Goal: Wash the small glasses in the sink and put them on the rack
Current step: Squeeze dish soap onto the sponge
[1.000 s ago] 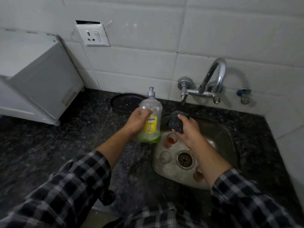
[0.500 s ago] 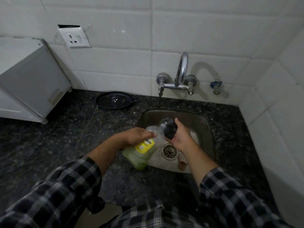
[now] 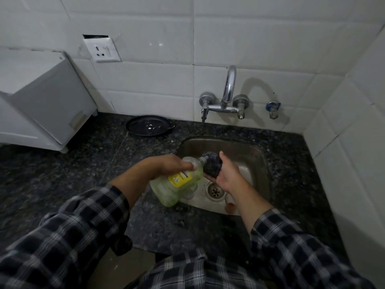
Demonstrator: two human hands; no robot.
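My left hand [image 3: 166,163] grips a clear soap bottle [image 3: 175,184] with green liquid and a yellow label, tilted so its pump nozzle points right. The nozzle touches a dark scrub sponge [image 3: 212,165] that my right hand [image 3: 229,176] holds over the steel sink [image 3: 256,155]. Small glasses lie in the sink bottom: one [image 3: 230,204] with an orange tint shows beside my right wrist, another clear one [image 3: 188,193] peeks out under the bottle. The rack is not in view.
A chrome wall tap [image 3: 226,101] stands over the sink back, not running. A black round pan [image 3: 149,125] lies on the dark granite counter [image 3: 83,163] left of the sink. A white appliance [image 3: 41,101] stands at far left. A tiled wall closes the right side.
The bottle went from upright to tilted, its nozzle brought against the sponge over the sink. My view shifted right and pulled back; both hands now hold nearly still.
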